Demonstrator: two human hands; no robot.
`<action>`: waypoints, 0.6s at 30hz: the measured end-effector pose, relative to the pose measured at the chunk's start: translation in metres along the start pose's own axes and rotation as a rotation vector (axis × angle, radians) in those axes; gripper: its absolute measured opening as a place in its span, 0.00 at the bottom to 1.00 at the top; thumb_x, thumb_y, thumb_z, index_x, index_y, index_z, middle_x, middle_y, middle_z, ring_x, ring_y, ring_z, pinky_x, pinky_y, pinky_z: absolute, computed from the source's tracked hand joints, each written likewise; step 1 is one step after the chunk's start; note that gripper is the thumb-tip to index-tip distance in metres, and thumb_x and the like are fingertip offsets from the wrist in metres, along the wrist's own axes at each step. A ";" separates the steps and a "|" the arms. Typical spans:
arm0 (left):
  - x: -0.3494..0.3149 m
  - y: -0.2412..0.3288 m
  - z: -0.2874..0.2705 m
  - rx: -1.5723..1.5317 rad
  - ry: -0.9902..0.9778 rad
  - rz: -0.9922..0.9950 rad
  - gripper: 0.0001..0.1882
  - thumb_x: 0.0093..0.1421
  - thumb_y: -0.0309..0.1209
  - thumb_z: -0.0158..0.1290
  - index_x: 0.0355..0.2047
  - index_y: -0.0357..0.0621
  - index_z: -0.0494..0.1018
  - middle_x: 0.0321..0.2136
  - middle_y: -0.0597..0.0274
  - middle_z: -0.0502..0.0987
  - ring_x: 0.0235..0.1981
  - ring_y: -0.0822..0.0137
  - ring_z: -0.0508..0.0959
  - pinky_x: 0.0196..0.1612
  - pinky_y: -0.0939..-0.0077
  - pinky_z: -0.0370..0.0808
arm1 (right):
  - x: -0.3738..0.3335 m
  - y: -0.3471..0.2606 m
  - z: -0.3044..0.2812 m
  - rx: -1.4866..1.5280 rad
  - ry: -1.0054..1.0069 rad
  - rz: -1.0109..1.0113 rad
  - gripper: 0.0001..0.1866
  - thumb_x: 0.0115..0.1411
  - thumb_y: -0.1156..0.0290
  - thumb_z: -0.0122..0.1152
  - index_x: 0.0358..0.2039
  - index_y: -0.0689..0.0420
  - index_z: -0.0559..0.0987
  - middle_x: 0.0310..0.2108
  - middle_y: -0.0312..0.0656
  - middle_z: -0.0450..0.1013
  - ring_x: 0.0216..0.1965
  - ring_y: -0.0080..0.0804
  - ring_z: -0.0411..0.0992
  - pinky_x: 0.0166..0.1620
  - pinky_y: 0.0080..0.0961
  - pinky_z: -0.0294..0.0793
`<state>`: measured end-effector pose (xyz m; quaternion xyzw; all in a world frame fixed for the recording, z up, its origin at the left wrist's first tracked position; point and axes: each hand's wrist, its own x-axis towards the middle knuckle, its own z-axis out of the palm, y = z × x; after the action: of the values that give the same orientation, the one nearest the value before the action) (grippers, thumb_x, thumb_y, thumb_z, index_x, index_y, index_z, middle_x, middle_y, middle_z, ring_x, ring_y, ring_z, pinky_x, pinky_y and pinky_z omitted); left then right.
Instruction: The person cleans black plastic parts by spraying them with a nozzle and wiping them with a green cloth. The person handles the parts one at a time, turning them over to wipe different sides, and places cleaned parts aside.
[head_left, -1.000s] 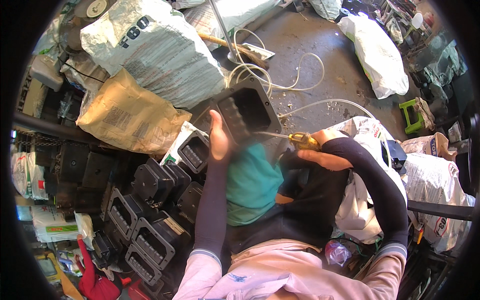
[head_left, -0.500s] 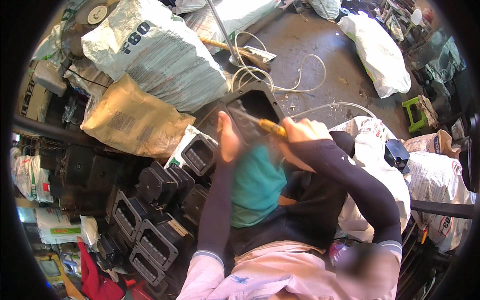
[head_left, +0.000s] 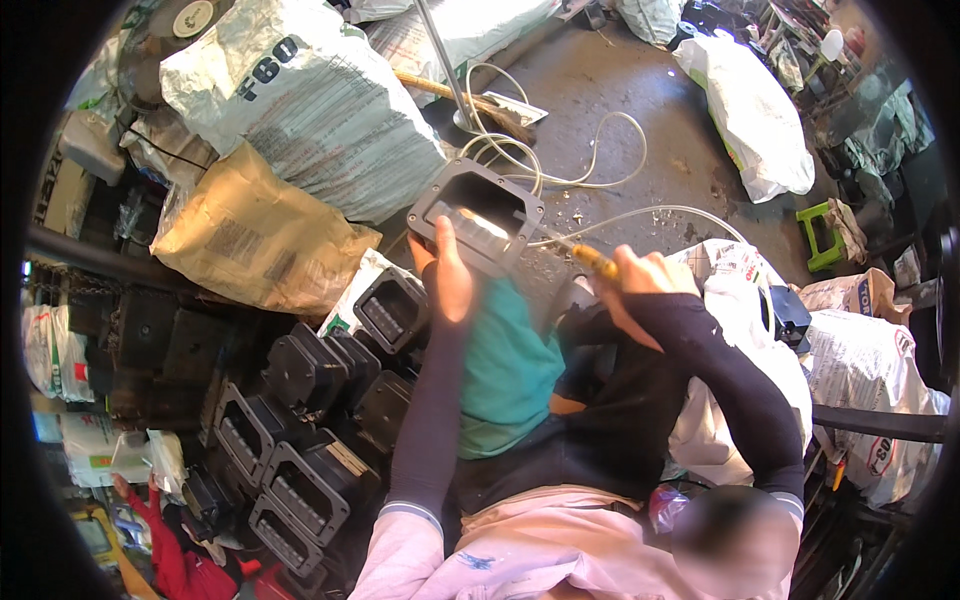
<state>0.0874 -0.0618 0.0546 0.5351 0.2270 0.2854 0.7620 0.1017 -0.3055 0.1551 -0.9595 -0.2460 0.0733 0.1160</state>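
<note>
My left hand (head_left: 452, 272) grips the lower left edge of a dark grey rectangular plastic housing (head_left: 500, 254), thumb on its face. The housing is tilted, its wide opening and the screw holes round its rim facing me. In my right hand (head_left: 642, 284) is a screwdriver (head_left: 598, 262) with a yellow handle, fingers wrapped round it. Its thin shaft points left at the housing's right side; I cannot tell whether the tip touches. A teal cloth (head_left: 508, 370) lies over my leg below the housing.
Several similar black housings (head_left: 310, 485) are stacked at my left. A brown paper sack (head_left: 265, 235) and a large white sack (head_left: 305, 120) lie beyond them. A pale hose (head_left: 640, 140) coils on the floor ahead. A green stool (head_left: 822, 238) stands right. Someone's red sleeve (head_left: 165, 545) shows lower left.
The housing has moved slightly left and turned so its opening faces me more. My right hand has drawn the screwdriver right and down, away from the opening.
</note>
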 end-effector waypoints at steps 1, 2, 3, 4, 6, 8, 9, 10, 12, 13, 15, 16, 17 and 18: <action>-0.002 0.002 0.002 -0.002 0.010 0.002 0.31 0.72 0.43 0.50 0.66 0.36 0.58 0.59 0.47 0.69 0.58 0.59 0.72 0.59 0.66 0.69 | 0.003 0.001 0.000 -0.015 0.071 0.038 0.21 0.64 0.52 0.60 0.34 0.61 0.73 0.23 0.59 0.76 0.29 0.61 0.78 0.36 0.51 0.76; -0.004 0.004 0.003 0.062 0.024 0.014 0.31 0.72 0.43 0.50 0.66 0.36 0.58 0.60 0.47 0.69 0.58 0.59 0.72 0.60 0.66 0.69 | 0.007 0.000 0.002 -0.037 0.030 0.055 0.20 0.64 0.53 0.60 0.35 0.61 0.73 0.24 0.60 0.77 0.30 0.62 0.78 0.37 0.52 0.77; -0.005 0.006 0.004 0.122 0.037 0.031 0.31 0.72 0.42 0.51 0.67 0.36 0.58 0.60 0.47 0.69 0.58 0.58 0.71 0.60 0.66 0.69 | 0.009 -0.002 0.002 -0.007 0.009 0.036 0.20 0.64 0.53 0.60 0.35 0.61 0.73 0.24 0.60 0.77 0.30 0.62 0.78 0.37 0.52 0.76; -0.007 0.008 0.005 0.186 0.047 0.059 0.32 0.71 0.42 0.51 0.67 0.36 0.58 0.60 0.46 0.69 0.59 0.58 0.71 0.60 0.66 0.68 | 0.012 -0.006 0.004 0.015 -0.021 0.040 0.20 0.64 0.53 0.60 0.36 0.61 0.73 0.25 0.60 0.77 0.30 0.63 0.78 0.37 0.52 0.76; -0.010 0.010 0.004 0.127 0.003 -0.007 0.32 0.71 0.41 0.52 0.67 0.36 0.58 0.61 0.46 0.68 0.60 0.57 0.71 0.61 0.66 0.67 | 0.016 -0.015 0.007 0.053 -0.012 0.051 0.20 0.64 0.54 0.60 0.36 0.61 0.72 0.25 0.61 0.77 0.31 0.64 0.78 0.38 0.53 0.76; -0.012 0.011 0.003 0.149 -0.017 0.006 0.33 0.69 0.38 0.54 0.68 0.36 0.57 0.60 0.47 0.68 0.60 0.58 0.71 0.62 0.67 0.67 | 0.018 -0.021 0.007 0.069 0.010 0.054 0.20 0.64 0.54 0.60 0.35 0.61 0.72 0.25 0.60 0.77 0.31 0.64 0.78 0.38 0.54 0.76; -0.012 0.011 0.002 0.198 -0.018 0.050 0.33 0.69 0.36 0.54 0.68 0.36 0.56 0.60 0.47 0.69 0.59 0.58 0.71 0.62 0.67 0.67 | 0.018 -0.021 0.005 0.106 0.048 0.017 0.20 0.63 0.54 0.60 0.35 0.61 0.72 0.26 0.60 0.77 0.31 0.64 0.78 0.38 0.54 0.76; -0.011 0.012 0.001 0.260 -0.025 0.075 0.34 0.68 0.34 0.55 0.69 0.36 0.55 0.59 0.48 0.69 0.59 0.59 0.71 0.62 0.67 0.67 | 0.017 -0.021 0.002 0.103 0.043 0.063 0.20 0.63 0.54 0.61 0.35 0.61 0.72 0.26 0.60 0.77 0.32 0.63 0.78 0.38 0.53 0.75; -0.010 0.015 -0.003 0.113 -0.103 0.059 0.36 0.65 0.29 0.56 0.70 0.37 0.54 0.57 0.49 0.71 0.57 0.60 0.72 0.61 0.65 0.68 | 0.009 -0.010 -0.010 0.121 0.094 0.082 0.20 0.64 0.54 0.61 0.37 0.61 0.73 0.26 0.59 0.77 0.33 0.62 0.78 0.39 0.51 0.75; -0.009 0.016 -0.005 0.060 -0.113 0.018 0.37 0.64 0.27 0.57 0.70 0.37 0.53 0.55 0.50 0.71 0.56 0.60 0.73 0.61 0.65 0.69 | 0.004 -0.003 -0.016 0.148 0.043 0.029 0.20 0.64 0.53 0.61 0.38 0.61 0.74 0.27 0.59 0.77 0.34 0.61 0.78 0.39 0.50 0.75; -0.008 0.022 -0.009 0.082 -0.206 0.188 0.37 0.60 0.22 0.59 0.68 0.38 0.56 0.54 0.54 0.72 0.55 0.64 0.73 0.58 0.65 0.71 | -0.011 0.006 -0.030 0.188 -0.083 -0.024 0.20 0.64 0.53 0.62 0.39 0.60 0.75 0.28 0.58 0.77 0.35 0.59 0.78 0.40 0.47 0.74; -0.005 0.028 -0.013 0.156 -0.251 0.249 0.36 0.60 0.21 0.59 0.67 0.38 0.58 0.55 0.55 0.71 0.56 0.65 0.71 0.59 0.67 0.71 | -0.017 0.010 -0.038 0.286 -0.147 0.029 0.20 0.63 0.54 0.63 0.41 0.59 0.76 0.30 0.56 0.77 0.37 0.57 0.77 0.41 0.44 0.74; -0.002 0.033 -0.016 0.220 -0.296 0.317 0.35 0.59 0.21 0.60 0.66 0.38 0.60 0.56 0.55 0.70 0.57 0.66 0.70 0.59 0.69 0.71 | -0.022 0.010 -0.045 0.282 -0.126 0.033 0.19 0.62 0.54 0.64 0.40 0.59 0.76 0.31 0.56 0.77 0.37 0.57 0.77 0.41 0.44 0.74; 0.001 0.038 -0.019 0.362 -0.318 0.381 0.35 0.57 0.20 0.59 0.64 0.38 0.60 0.55 0.53 0.71 0.57 0.61 0.71 0.61 0.65 0.69 | -0.028 0.008 -0.053 0.287 -0.097 0.019 0.19 0.62 0.54 0.64 0.40 0.59 0.76 0.31 0.55 0.77 0.37 0.57 0.77 0.41 0.43 0.74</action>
<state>0.0679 -0.0379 0.0845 0.7331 0.0474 0.2907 0.6130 0.0915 -0.3364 0.2062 -0.9307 -0.2290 0.1553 0.2392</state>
